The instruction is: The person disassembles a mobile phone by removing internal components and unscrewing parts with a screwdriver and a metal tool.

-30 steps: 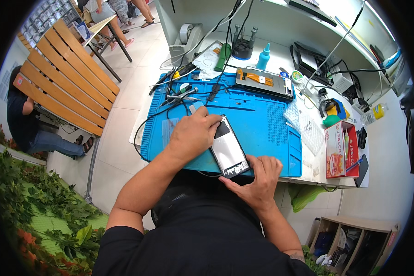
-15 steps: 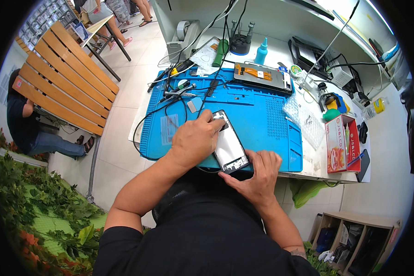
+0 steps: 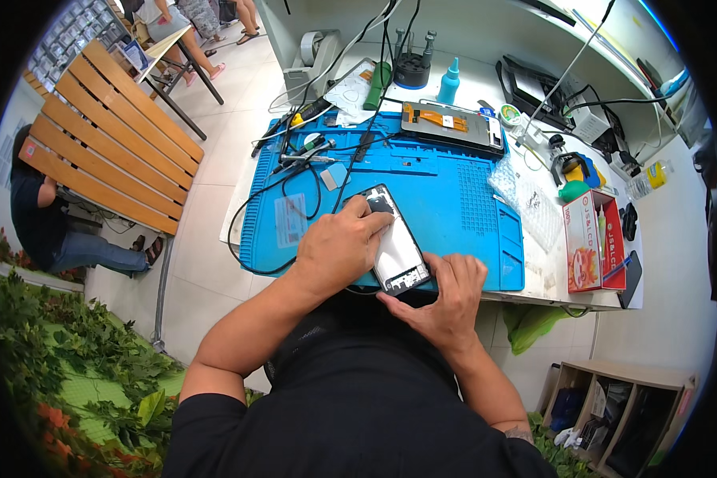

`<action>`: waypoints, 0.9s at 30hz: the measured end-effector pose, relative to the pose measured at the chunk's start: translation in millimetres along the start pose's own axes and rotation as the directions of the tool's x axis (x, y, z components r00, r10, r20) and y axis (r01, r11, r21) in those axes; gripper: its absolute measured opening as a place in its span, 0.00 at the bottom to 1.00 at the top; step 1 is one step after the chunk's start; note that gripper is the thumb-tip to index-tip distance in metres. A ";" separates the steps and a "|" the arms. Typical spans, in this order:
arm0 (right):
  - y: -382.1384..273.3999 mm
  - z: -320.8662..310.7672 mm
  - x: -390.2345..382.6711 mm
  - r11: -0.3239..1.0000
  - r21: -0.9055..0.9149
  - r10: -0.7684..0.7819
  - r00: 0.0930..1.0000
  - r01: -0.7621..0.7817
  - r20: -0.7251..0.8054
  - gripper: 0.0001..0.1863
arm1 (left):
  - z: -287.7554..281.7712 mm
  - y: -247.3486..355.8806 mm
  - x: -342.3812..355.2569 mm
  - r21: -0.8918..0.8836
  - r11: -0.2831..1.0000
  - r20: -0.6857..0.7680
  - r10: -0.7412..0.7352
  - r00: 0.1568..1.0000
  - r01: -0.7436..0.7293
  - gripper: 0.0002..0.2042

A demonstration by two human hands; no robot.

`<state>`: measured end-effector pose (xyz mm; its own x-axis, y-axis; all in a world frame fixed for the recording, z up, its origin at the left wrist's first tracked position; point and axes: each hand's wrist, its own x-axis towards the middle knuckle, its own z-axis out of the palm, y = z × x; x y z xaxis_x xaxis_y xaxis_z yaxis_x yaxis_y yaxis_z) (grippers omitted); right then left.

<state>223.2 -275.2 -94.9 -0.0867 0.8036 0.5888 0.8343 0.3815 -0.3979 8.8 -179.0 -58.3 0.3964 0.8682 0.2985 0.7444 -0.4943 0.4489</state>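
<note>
Hands met over the opened phone (image 3: 397,243) on our blue mat (image 3: 454,191): our left hand (image 3: 338,247) gripped its side, our right hand (image 3: 450,291) pinched its lower end.

Left hand (image 3: 338,247) palm-down with fingers curled, right hand (image 3: 446,296) close beside, fingers bent inward
</note>
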 end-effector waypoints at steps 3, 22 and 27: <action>-0.2 -0.7 2.9 1.000 0.005 -0.004 1.000 0.004 -0.006 0.44 | 2.2 -8.9 2.6 -0.042 0.999 -0.041 -0.009 0.999 0.007 0.08; -0.5 -0.2 0.4 1.000 -0.008 0.008 1.000 -0.008 -0.007 0.44 | 0.4 -17.2 15.6 -0.023 0.997 -0.039 -0.073 0.997 0.072 0.08; -0.4 -0.3 1.8 1.000 0.008 -0.005 1.000 0.005 -0.015 0.43 | -1.4 -10.7 12.3 0.011 0.999 0.000 -0.045 0.999 0.045 0.10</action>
<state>222.9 -274.0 -93.4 -0.0822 0.7949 0.6011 0.8294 0.3890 -0.4010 4.9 -163.1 -58.3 0.3626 0.8893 0.2786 0.7673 -0.4546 0.4524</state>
